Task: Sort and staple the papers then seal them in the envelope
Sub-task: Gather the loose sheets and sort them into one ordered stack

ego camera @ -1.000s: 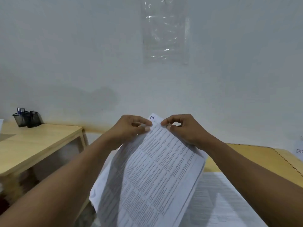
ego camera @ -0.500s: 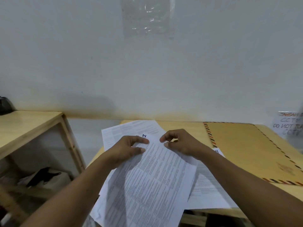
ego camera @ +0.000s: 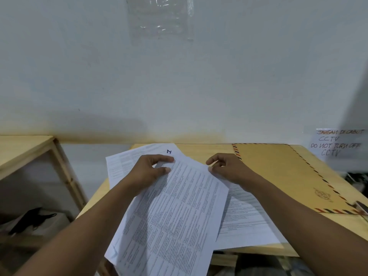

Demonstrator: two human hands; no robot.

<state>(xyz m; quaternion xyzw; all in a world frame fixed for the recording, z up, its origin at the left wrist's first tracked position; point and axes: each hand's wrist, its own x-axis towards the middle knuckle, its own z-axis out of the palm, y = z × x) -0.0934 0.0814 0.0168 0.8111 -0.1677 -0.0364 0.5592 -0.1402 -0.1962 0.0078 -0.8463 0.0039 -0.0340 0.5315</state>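
A printed white sheet (ego camera: 175, 214) slants across the desk's near edge, its lower part hanging off. My left hand (ego camera: 148, 172) pinches its top left corner between thumb and fingers. My right hand (ego camera: 229, 169) pinches its top right edge. Behind it lies another printed sheet (ego camera: 127, 162) marked with a handwritten "1" near its top. A third printed sheet (ego camera: 247, 222) lies flat under my right forearm. A large brown envelope (ego camera: 288, 176) with a striped red-and-blue border lies flat on the right of the desk. No stapler is in view.
The wooden desk (ego camera: 199, 150) stands against a white wall. A second wooden table (ego camera: 23, 148) is at the left, with a dark object (ego camera: 31, 220) on a shelf below it. A handwritten CCTV notice (ego camera: 336, 142) is taped at the right.
The view has tilted down toward the desk. The sheet and both hands came down from in front of the wall to the desk, and my hands have moved apart along its top edge.
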